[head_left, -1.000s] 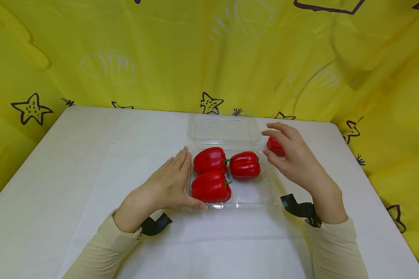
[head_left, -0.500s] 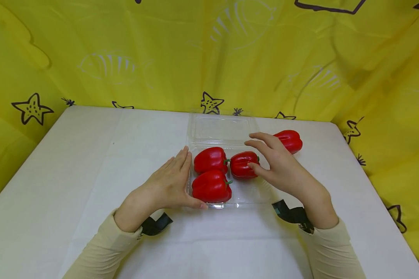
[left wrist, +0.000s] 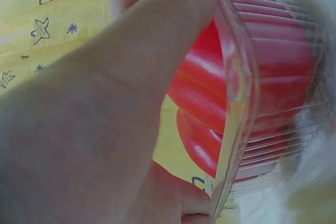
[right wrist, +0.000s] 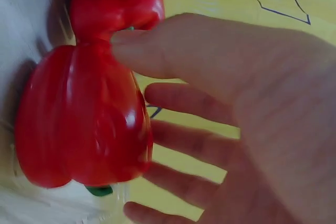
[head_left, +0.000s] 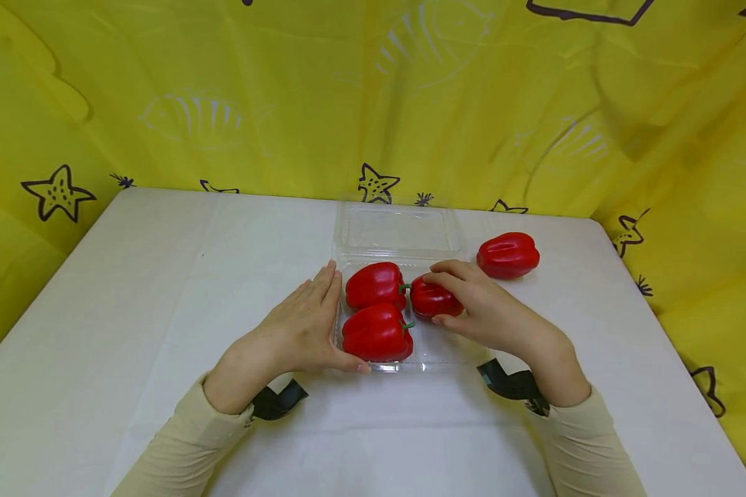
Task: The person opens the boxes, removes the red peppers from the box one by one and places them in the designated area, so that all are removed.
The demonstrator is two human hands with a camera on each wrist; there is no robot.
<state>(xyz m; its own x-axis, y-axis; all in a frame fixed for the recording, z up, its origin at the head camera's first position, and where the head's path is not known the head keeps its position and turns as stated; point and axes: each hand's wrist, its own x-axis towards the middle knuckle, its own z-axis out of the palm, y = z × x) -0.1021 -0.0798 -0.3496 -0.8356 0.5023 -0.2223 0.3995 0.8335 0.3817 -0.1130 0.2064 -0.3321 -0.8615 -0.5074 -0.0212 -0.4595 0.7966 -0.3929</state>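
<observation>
A clear plastic clamshell box lies with its lid folded back. Inside are two red bell peppers on the left, a far one and a near one, plus a third bell pepper on the right. My left hand lies along the box's left wall, fingers straight and thumb at the front rim. The third pepper is between the thumb and fingers of my right hand, which holds it from its right side. Its stem end is hidden by the hand in the head view.
Another red bell pepper lies on the white table, right of the box. A yellow patterned curtain stands behind the table and along both sides.
My right hand has moved left and down, from over the loose pepper to the third pepper in the box, and its fingers have closed around it. The left hand stays put.
</observation>
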